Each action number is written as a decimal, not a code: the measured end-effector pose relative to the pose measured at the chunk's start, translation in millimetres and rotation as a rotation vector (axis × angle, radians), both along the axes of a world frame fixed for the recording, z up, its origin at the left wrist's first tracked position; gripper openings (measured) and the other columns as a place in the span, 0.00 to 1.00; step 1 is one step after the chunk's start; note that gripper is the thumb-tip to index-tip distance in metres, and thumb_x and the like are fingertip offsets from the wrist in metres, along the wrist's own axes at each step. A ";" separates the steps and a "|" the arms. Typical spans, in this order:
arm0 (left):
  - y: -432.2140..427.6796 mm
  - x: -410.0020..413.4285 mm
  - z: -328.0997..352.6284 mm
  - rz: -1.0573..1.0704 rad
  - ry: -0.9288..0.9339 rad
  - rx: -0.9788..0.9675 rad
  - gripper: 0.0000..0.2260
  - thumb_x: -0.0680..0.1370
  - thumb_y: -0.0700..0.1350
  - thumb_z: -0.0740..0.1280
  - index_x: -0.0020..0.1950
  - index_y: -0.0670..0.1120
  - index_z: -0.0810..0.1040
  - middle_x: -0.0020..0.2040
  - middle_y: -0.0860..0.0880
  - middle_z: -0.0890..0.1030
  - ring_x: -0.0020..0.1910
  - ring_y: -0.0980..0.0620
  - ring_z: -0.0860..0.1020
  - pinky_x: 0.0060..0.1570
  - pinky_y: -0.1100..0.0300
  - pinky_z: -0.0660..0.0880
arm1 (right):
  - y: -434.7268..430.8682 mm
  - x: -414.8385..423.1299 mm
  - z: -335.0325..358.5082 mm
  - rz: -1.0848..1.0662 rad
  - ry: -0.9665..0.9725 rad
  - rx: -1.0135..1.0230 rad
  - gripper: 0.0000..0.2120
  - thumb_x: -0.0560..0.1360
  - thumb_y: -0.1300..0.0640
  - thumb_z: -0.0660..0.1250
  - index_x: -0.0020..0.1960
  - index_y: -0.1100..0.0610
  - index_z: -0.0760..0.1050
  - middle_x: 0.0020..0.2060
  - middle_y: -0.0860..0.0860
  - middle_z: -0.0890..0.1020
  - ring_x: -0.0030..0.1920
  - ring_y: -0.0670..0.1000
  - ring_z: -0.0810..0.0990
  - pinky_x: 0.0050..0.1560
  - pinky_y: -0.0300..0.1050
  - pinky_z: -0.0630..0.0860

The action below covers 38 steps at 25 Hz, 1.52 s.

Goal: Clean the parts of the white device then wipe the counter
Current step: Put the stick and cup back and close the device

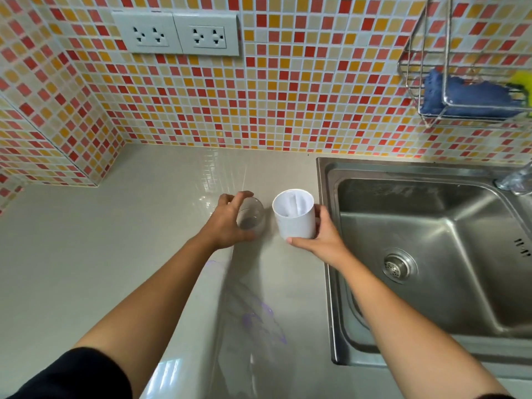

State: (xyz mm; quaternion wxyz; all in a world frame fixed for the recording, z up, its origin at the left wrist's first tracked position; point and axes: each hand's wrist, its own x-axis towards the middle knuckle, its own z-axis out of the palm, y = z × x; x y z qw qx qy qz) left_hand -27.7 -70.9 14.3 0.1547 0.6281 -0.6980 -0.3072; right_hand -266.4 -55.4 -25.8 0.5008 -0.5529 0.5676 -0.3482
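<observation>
left hand (227, 223) grasps clear domed cover (251, 216) | right hand (322, 236) grasps smooth white cylinder (295, 214), open top | glossy beige counter (129, 240) | steel sink (431, 254) | no readable writing

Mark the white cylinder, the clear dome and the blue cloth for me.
white cylinder (296, 226): head view, on its outer side wall.
clear dome (254, 214): head view, on its exposed right side.
blue cloth (478, 96): head view, on its visible middle.

You face a red-and-orange mosaic tile wall (288, 96) with two double sockets (175, 33); a stainless steel sink (403, 168) lies to your right.
</observation>
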 end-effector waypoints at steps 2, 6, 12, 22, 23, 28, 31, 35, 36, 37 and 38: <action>-0.6 -18.3 -0.7 -0.035 0.036 -0.012 0.40 0.65 0.49 0.77 0.71 0.55 0.60 0.64 0.44 0.67 0.60 0.45 0.71 0.54 0.60 0.69 | -4.4 -26.2 22.7 0.032 0.110 -0.045 0.39 0.57 0.54 0.80 0.61 0.47 0.62 0.57 0.48 0.74 0.56 0.49 0.75 0.51 0.43 0.75; 3.7 -49.4 -13.7 -0.004 0.129 0.040 0.42 0.65 0.49 0.78 0.73 0.47 0.60 0.67 0.46 0.69 0.64 0.48 0.71 0.56 0.63 0.68 | -12.3 -67.1 61.7 0.164 0.571 -0.161 0.38 0.56 0.55 0.79 0.61 0.48 0.66 0.54 0.46 0.69 0.54 0.51 0.72 0.47 0.42 0.71; 4.9 -55.8 -22.5 0.015 0.186 0.065 0.40 0.64 0.46 0.79 0.71 0.44 0.62 0.67 0.44 0.70 0.65 0.48 0.72 0.56 0.64 0.69 | -17.9 -53.0 81.4 0.333 0.772 -0.191 0.42 0.57 0.51 0.77 0.68 0.46 0.65 0.56 0.45 0.66 0.58 0.51 0.64 0.58 0.50 0.71; 11.7 -50.6 -30.5 0.122 0.342 0.114 0.35 0.61 0.49 0.77 0.64 0.50 0.67 0.53 0.50 0.79 0.51 0.49 0.79 0.44 0.62 0.73 | -39.5 13.1 109.9 0.310 0.659 -0.231 0.34 0.60 0.39 0.75 0.61 0.46 0.67 0.57 0.48 0.72 0.56 0.51 0.70 0.52 0.49 0.74; 12.0 -49.9 -31.3 0.132 0.345 0.119 0.35 0.60 0.51 0.77 0.64 0.51 0.68 0.53 0.50 0.80 0.51 0.50 0.79 0.46 0.61 0.75 | -42.3 20.8 111.1 0.318 0.639 -0.213 0.33 0.60 0.38 0.75 0.61 0.46 0.68 0.57 0.48 0.72 0.55 0.52 0.71 0.52 0.49 0.74; 10.5 -46.3 -31.9 0.129 0.330 0.120 0.39 0.56 0.57 0.79 0.64 0.53 0.70 0.55 0.53 0.80 0.53 0.52 0.79 0.54 0.54 0.77 | -46.4 29.8 110.8 0.426 0.499 -0.082 0.38 0.62 0.44 0.76 0.68 0.47 0.65 0.63 0.48 0.71 0.60 0.51 0.72 0.60 0.49 0.73; 10.7 -46.0 -32.0 0.118 0.314 0.120 0.41 0.56 0.58 0.79 0.65 0.52 0.69 0.56 0.52 0.80 0.53 0.51 0.79 0.54 0.52 0.78 | -39.9 15.2 97.6 0.357 0.321 0.001 0.39 0.61 0.50 0.79 0.68 0.47 0.66 0.64 0.47 0.73 0.62 0.50 0.73 0.63 0.52 0.73; 9.5 -45.8 -32.8 0.081 0.287 0.121 0.40 0.58 0.56 0.79 0.66 0.51 0.68 0.57 0.52 0.80 0.54 0.51 0.79 0.55 0.52 0.77 | -36.1 9.0 85.9 0.307 0.214 0.005 0.37 0.61 0.52 0.79 0.67 0.48 0.68 0.62 0.47 0.75 0.62 0.50 0.74 0.62 0.49 0.73; 9.1 -45.4 -33.0 0.069 0.273 0.119 0.40 0.58 0.56 0.79 0.66 0.51 0.68 0.57 0.52 0.80 0.54 0.51 0.79 0.55 0.52 0.77 | -35.6 9.7 84.8 0.308 0.219 0.005 0.37 0.61 0.52 0.79 0.67 0.48 0.68 0.62 0.47 0.75 0.61 0.50 0.74 0.62 0.48 0.73; 8.6 -44.6 -33.5 0.050 0.258 0.119 0.40 0.59 0.55 0.79 0.67 0.51 0.68 0.57 0.51 0.80 0.54 0.51 0.79 0.55 0.53 0.77 | -35.3 10.7 83.5 0.308 0.221 0.008 0.37 0.61 0.52 0.79 0.67 0.48 0.68 0.62 0.47 0.75 0.61 0.50 0.74 0.61 0.47 0.73; 8.3 -43.7 -32.9 0.027 0.240 0.122 0.40 0.60 0.53 0.80 0.68 0.50 0.67 0.58 0.51 0.80 0.54 0.51 0.79 0.56 0.54 0.76 | -34.7 11.0 81.8 0.306 0.223 0.014 0.37 0.62 0.52 0.79 0.67 0.48 0.68 0.62 0.47 0.75 0.61 0.49 0.74 0.61 0.46 0.73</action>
